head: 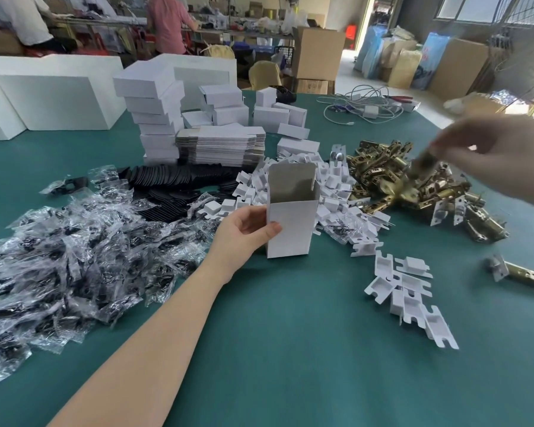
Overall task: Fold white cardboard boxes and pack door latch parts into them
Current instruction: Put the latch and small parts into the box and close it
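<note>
Left hand gripping a folded white box, thumb across its front, fingers behind; box upright on the green table, top open, rear flap raised. Right hand raised above the brass latch pile, blurred, fingertips pinching a brass latch part hanging down toward the heap. Pile just right of the box, beyond a drift of small white card inserts. More inserts scattered nearer, right of centre. Single latch lying apart near the right edge. Clear bags of black parts heaped on the left, touching a spread of black plates. Behind: stack of flat box blanks, tower of closed white boxes, large white foam blocks, tangle of grey cable. Two people at a far bench, backs turned.
</note>
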`<state>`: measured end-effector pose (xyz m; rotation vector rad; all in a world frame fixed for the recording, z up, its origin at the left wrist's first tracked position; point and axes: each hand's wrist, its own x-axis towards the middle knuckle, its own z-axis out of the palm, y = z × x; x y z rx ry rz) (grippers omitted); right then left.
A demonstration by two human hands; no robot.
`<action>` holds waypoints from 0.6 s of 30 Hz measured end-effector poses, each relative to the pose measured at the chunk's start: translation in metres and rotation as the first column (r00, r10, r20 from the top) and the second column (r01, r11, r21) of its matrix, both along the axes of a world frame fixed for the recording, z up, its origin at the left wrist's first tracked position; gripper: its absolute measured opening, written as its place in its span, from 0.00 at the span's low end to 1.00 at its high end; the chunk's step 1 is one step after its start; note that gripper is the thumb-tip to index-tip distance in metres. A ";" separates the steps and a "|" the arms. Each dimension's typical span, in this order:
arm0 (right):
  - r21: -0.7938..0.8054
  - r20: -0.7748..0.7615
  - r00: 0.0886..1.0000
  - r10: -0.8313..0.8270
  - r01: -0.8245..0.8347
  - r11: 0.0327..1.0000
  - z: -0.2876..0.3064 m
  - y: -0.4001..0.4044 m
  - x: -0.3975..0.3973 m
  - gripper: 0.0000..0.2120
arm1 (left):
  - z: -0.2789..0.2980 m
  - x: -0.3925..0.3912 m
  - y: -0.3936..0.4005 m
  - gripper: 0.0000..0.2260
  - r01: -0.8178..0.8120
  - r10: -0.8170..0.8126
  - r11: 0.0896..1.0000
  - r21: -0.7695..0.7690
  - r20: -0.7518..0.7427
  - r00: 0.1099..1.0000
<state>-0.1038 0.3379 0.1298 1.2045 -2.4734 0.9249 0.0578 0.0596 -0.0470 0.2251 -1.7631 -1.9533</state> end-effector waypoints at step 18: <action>0.282 -0.020 0.937 0.349 -0.329 0.901 -0.009 -0.132 0.053 0.09 | -0.001 -0.001 -0.002 0.17 0.004 -0.004 1.000 0.027 -0.004 1.000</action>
